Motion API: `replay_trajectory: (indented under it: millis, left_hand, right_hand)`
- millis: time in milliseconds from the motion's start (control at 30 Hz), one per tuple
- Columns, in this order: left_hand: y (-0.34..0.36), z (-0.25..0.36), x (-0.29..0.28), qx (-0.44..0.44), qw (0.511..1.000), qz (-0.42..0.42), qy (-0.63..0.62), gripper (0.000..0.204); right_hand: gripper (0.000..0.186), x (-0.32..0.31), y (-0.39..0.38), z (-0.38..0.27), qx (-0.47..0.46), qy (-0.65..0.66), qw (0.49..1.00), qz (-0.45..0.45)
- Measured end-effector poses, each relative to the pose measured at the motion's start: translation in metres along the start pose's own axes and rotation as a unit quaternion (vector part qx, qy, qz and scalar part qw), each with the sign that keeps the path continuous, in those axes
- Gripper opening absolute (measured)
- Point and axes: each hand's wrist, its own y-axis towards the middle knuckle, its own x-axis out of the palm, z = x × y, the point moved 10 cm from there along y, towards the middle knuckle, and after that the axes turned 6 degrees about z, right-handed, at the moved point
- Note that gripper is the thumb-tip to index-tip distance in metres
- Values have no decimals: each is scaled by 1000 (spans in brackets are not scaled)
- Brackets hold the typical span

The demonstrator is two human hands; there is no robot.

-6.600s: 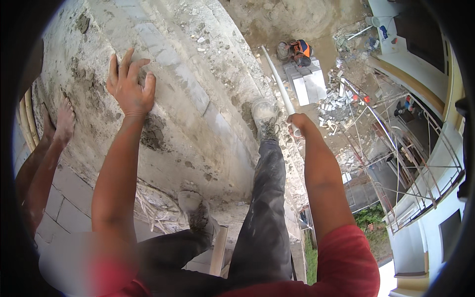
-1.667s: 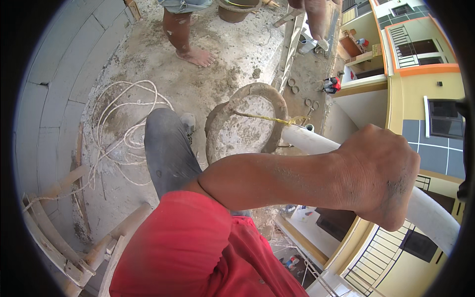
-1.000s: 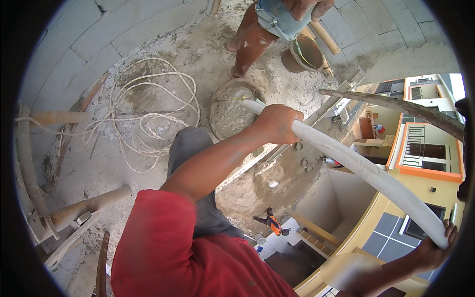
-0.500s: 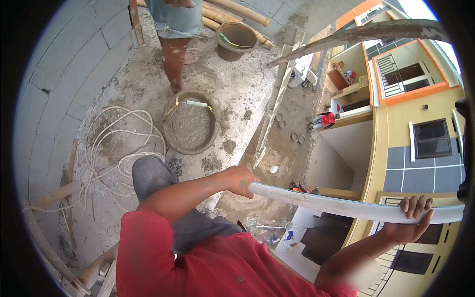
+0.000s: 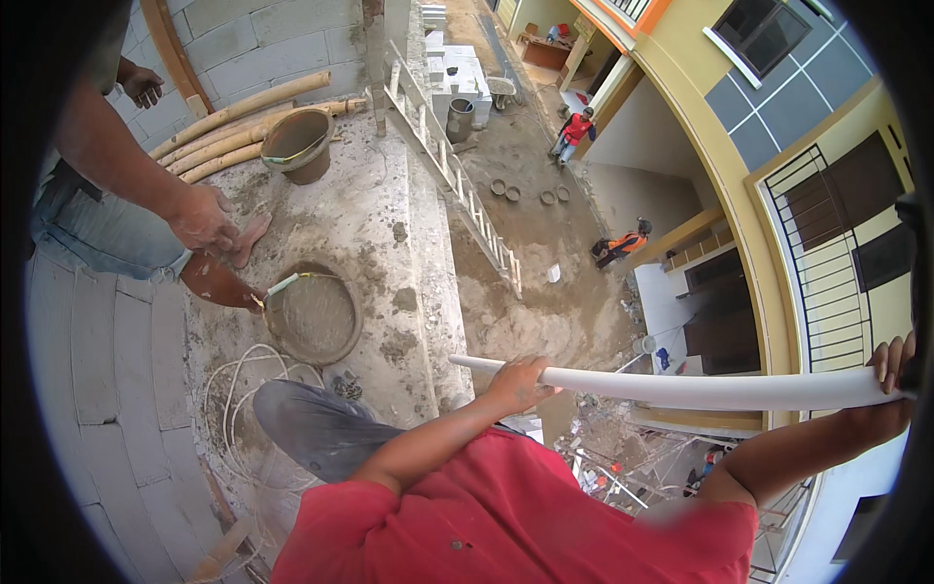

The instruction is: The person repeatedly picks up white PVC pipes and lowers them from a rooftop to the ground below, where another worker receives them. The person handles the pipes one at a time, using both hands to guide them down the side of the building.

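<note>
A long, smooth white bar (image 5: 700,387) stretches from the middle of the view to the right rim, beyond the edge of the slab. My left hand (image 5: 522,383) is closed round it near its left end. At the far right my right hand (image 5: 893,364) grips the other part, its fingers curled over the top; the bar's right end is hidden at the dark rim. To the left of my left hand, by my bent knee, a round tub (image 5: 313,316) of wet grey mortar sits on the slab, a pale-handled tool across its rim.
A co-worker's hand (image 5: 202,220) hangs above the tub. Beyond stand a bucket (image 5: 299,144) and bamboo poles (image 5: 229,127). Loose rope (image 5: 233,399) lies by my knee. The slab edge (image 5: 428,292) drops to ground level, with a ladder (image 5: 452,175) and two people below.
My view has swung, so the tub and slab sit further left. My right hand and the bar have shifted right. The co-worker bends lower, a hand now near the tub.
</note>
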Motion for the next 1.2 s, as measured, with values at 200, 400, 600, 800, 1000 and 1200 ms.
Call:
replay_trajectory:
  millis: [200, 400, 600, 800, 1000, 1200]
  left_hand:
    - [3, 83, -19, 43, 993, -23, -109, 60]
    - [-4, 186, -99, 135, 964, 53, -224, 68]
    - [-7, 232, -123, 163, 941, 82, -286, 57]
    - [-15, 196, -81, 113, 952, 71, -276, 25]
    - [-20, 132, 11, 62, 971, -96, -208, 28]
    - [-42, 99, 88, 106, 954, -255, -119, 31]
  right_hand:
    - [16, -12, -57, 55, 18, -59, 988, 143]
    - [19, 16, -214, 273, 253, -253, 925, 131]
    - [30, 27, -335, 375, 265, -321, 909, -10]
    - [40, 27, -386, 395, 301, -281, 908, -74]
    - [50, -1, -378, 328, 503, -308, 778, -216]
    - [65, -14, -334, 223, 511, -205, 831, -79]
